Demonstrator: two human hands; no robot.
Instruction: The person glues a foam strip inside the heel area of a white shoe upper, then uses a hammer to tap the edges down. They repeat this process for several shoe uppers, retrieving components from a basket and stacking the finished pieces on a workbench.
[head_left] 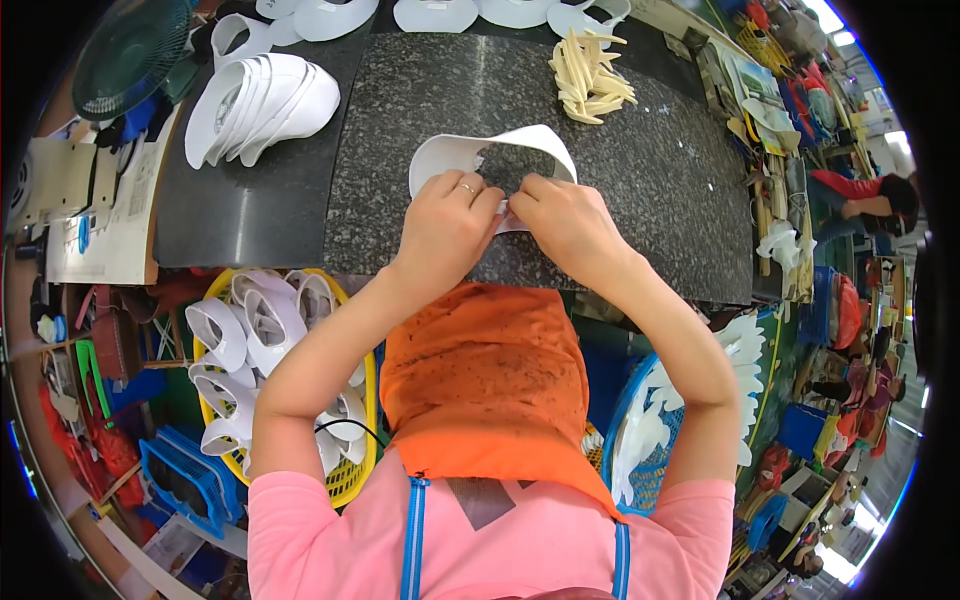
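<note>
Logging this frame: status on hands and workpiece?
Both hands, left hand and right hand, pinch the white curved piece on the granite worktop. Nothing in the way.

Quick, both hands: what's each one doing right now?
Left hand: closed, pinching the near edge of the curved white sheet piece.
Right hand: closed, pinching the same edge.

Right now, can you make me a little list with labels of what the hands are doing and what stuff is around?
Left hand: pinching the near ends of a curved white shoe piece
Right hand: pinching the same ends, fingers meeting the left hand's
Surface: dark speckled stone table
Far left on table: stack of white curved pieces
Far side: pile of cream strips
Lower left: yellow basket of white pieces
Lower right: blue basket of white cutouts
Lap: orange cloth
</note>
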